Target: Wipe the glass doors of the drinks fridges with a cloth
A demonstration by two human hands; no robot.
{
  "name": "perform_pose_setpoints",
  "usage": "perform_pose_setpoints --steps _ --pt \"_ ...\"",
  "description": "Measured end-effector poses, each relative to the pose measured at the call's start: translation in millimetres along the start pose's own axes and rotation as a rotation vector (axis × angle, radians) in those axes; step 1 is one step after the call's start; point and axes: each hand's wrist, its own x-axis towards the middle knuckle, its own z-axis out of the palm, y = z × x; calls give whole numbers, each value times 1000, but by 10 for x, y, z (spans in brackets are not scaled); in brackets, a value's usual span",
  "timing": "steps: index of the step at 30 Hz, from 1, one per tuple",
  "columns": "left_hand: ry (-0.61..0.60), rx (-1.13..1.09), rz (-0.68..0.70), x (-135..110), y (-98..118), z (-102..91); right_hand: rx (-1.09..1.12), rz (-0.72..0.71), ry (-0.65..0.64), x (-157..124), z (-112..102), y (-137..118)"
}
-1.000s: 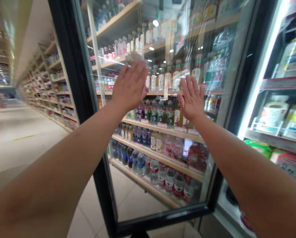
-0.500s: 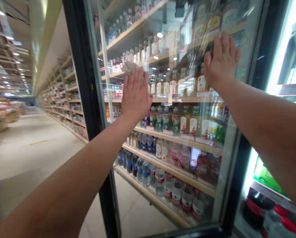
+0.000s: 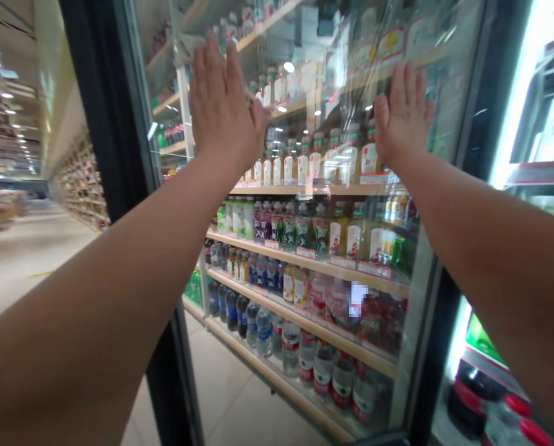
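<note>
My left hand [image 3: 221,102] lies flat over a pale crumpled cloth [image 3: 190,46] and presses it against the glass door [image 3: 299,124] in the upper left. Bits of the cloth show beyond the fingertips and by the thumb; most of it is hidden under the palm. Farther right, my right hand [image 3: 403,114] rests on the same pane, open and with its fingers extended. It holds nothing that I can see. A dark frame [image 3: 107,105] borders the door, which stands swung out. Reflections of ceiling lights streak the glass.
Behind the glass, wooden-edged shelves [image 3: 314,263] carry rows of bottled drinks [image 3: 304,226]. A lit cooler [image 3: 504,130] with red-capped bottles [image 3: 518,406] is at the right. On the left a pale tiled floor [image 3: 21,266] runs along more shelving [image 3: 79,176].
My left hand has slid up and to the left across the glass with the cloth. My right hand stays on the pane. The view has shifted slightly, and the door frame appears farther left.
</note>
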Motion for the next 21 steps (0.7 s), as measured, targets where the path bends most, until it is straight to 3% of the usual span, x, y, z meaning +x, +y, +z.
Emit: perform_pose_setpoints --steps 3,7,9,11,13,17,21 --pt "-14 23 35 155 326 104 0 22 -14 3 9 -5" --pt "-224 -47 344 53 694 310 -5 29 -16 -5 10 -38" --pt "-319 -69 475 15 702 328 -13 36 -21 -7 0 -51" --pt "-331 -45 537 37 579 268 -33 42 -44 -2 -14 -55" --pt "-240 18 450 91 394 171 -62 44 -68 8 -28 -54" --pt "10 97 52 133 164 63 -92 58 -95 19 -54 -71" --pt "-32 89 52 91 147 57 -100 86 -125 7 -78 -121"
